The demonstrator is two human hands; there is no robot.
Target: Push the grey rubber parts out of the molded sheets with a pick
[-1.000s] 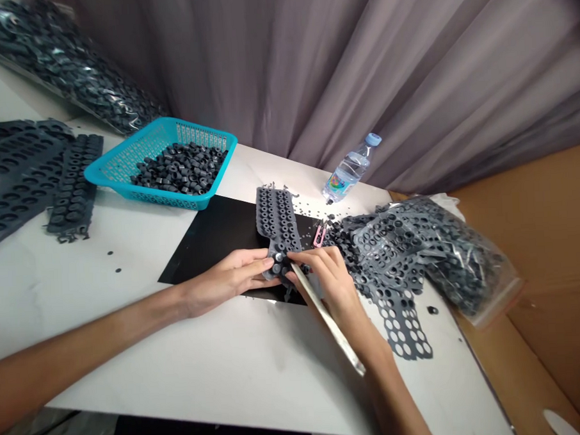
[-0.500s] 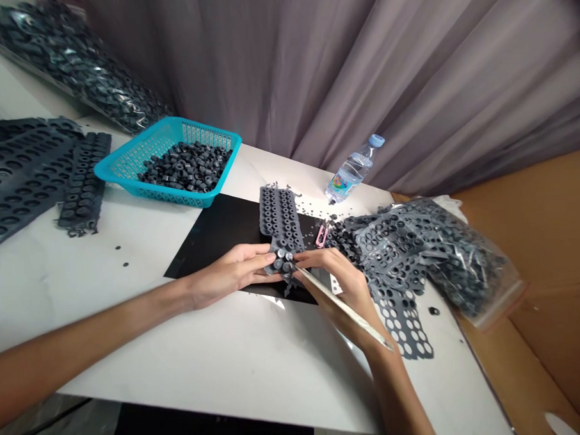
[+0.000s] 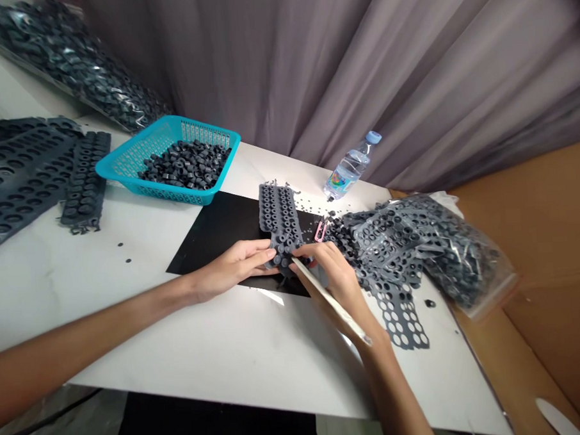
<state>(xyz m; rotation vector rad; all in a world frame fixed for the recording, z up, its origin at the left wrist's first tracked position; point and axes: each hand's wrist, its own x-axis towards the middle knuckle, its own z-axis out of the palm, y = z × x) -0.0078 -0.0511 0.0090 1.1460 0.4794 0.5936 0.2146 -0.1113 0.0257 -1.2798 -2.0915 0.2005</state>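
Note:
A dark grey rubber sheet (image 3: 279, 211) of moulded round pieces lies lengthwise on a black mat (image 3: 213, 227). My left hand (image 3: 237, 266) pinches its near end from the left side, thumb on top. At the right edge of that same end is my right hand (image 3: 328, 264), its fingers closed beside the round pieces. A long slim whitish tool (image 3: 332, 302) slants across my right hand and back over the wrist; its exact kind cannot be made out. The fingertips partly hide the sheet's near end.
A blue basket (image 3: 168, 194) of loose black rings stands back left, beside more rubber sheets (image 3: 23, 171) and a filled bag (image 3: 86, 72). To the right are pink-handled snips (image 3: 321, 230), a water bottle (image 3: 350, 170), punched sheets (image 3: 397, 245) and a plastic bag (image 3: 470, 267).
My right hand and the whitish tool have shifted slightly left and up. Light tops seen on two pieces at the sheet's near end now look dark. My left hand keeps its hold.

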